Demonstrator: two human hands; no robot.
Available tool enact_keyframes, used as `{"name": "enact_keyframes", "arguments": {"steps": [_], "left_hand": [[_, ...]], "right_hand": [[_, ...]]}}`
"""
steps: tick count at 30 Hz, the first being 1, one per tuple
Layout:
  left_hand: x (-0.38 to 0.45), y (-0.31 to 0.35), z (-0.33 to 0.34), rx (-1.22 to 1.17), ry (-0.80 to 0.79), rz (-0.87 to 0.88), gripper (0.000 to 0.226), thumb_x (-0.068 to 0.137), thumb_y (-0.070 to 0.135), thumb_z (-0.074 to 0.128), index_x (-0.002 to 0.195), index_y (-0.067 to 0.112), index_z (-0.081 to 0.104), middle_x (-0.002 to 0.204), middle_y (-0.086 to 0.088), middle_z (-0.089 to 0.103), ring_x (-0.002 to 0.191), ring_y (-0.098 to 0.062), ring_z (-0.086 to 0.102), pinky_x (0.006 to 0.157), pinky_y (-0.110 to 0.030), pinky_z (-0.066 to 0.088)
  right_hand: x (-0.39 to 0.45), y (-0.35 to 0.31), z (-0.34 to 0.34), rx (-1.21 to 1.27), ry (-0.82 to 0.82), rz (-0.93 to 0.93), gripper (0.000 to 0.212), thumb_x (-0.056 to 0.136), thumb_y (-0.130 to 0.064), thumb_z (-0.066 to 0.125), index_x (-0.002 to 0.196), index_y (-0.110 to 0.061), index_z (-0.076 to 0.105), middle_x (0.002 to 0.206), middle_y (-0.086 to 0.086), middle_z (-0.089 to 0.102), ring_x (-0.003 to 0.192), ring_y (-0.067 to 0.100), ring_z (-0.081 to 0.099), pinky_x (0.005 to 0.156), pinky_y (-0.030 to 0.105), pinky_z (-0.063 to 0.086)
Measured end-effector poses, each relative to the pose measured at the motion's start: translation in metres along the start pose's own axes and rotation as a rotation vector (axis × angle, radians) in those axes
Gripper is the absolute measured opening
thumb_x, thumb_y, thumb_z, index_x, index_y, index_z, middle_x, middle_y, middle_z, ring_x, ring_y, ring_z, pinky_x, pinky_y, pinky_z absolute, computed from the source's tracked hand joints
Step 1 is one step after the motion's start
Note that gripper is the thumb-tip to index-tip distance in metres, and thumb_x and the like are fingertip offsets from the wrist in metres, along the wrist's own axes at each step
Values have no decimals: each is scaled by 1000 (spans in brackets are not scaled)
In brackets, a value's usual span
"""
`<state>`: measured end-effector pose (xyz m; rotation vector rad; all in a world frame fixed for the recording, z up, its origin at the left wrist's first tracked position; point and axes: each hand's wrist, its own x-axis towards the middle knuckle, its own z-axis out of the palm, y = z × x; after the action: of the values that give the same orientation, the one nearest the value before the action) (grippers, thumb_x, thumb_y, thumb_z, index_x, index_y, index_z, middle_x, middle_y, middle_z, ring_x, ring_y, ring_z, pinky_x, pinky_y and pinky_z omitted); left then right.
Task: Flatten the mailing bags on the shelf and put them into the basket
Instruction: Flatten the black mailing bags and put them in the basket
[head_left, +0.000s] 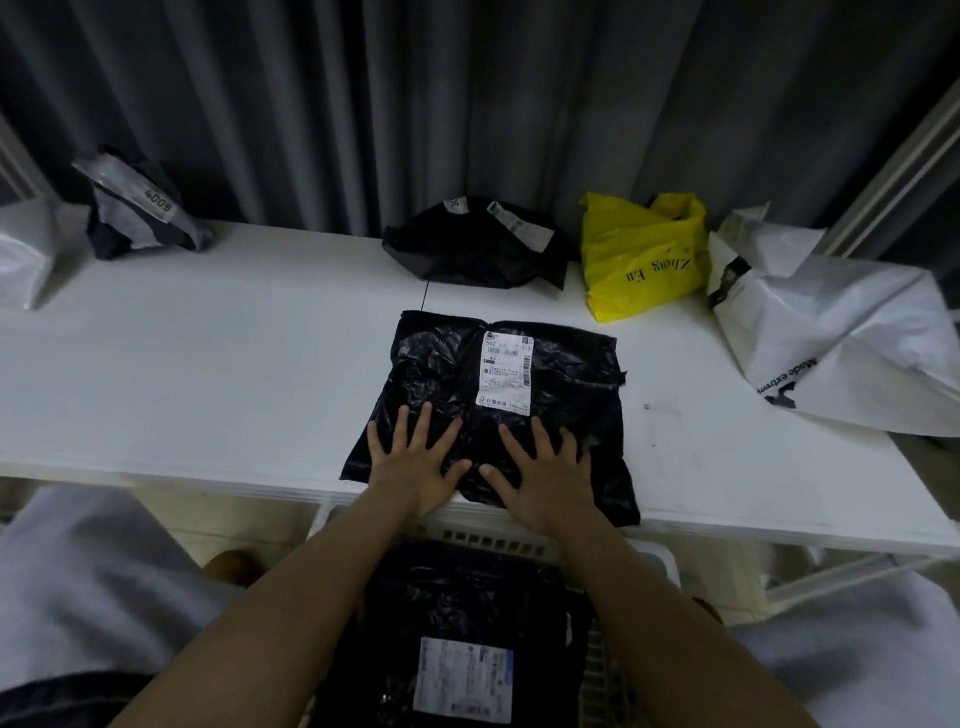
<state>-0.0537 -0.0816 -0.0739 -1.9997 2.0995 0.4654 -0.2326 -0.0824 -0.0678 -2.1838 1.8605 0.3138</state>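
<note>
A black mailing bag (566, 374) with a white label lies spread flat on the white shelf (208, 364), its near edge hanging slightly over the front. My left hand (415, 462) and my right hand (545, 473) press side by side on its near half, fingers straight and splayed. Below the shelf edge stands a white slotted basket (498, 543). It holds a flattened black bag (467, 613) bearing a white label.
At the back of the shelf sit a crumpled black bag (478, 244), a yellow bag (641, 254), a large white bag (841, 338) at the right, a dark crumpled bag (140, 208) at the left and a white bag (23, 260) at the far left. Grey curtain behind.
</note>
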Motion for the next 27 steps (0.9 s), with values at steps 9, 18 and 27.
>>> {"name": "enact_keyframes", "arguments": {"steps": [9,18,27], "left_hand": [[10,5,-55,181,297,-28,52,96,32,44,145,25,30,141,-14,31,127,-33,33,103,-42,32],[-1,17,-21,40,-92,49,71,95,65,17,153,31,-5,160,-4,-13,147,-28,-10,119,-48,6],[19,8,-17,112,192,-27,58,102,49,16,153,29,-4,160,-9,-11,147,-29,-10,118,-50,1]], "right_hand": [[-3,19,-33,78,283,-314,44,93,-41,39,116,-15,67,111,14,59,107,36,56,89,42,47],[-5,17,2,-5,240,-51,86,72,-70,-10,152,-39,4,161,5,-10,144,40,-15,109,58,-16],[-2,14,8,-10,118,-12,65,94,-66,16,151,-40,-2,159,2,-19,142,39,-22,110,61,-14]]}}
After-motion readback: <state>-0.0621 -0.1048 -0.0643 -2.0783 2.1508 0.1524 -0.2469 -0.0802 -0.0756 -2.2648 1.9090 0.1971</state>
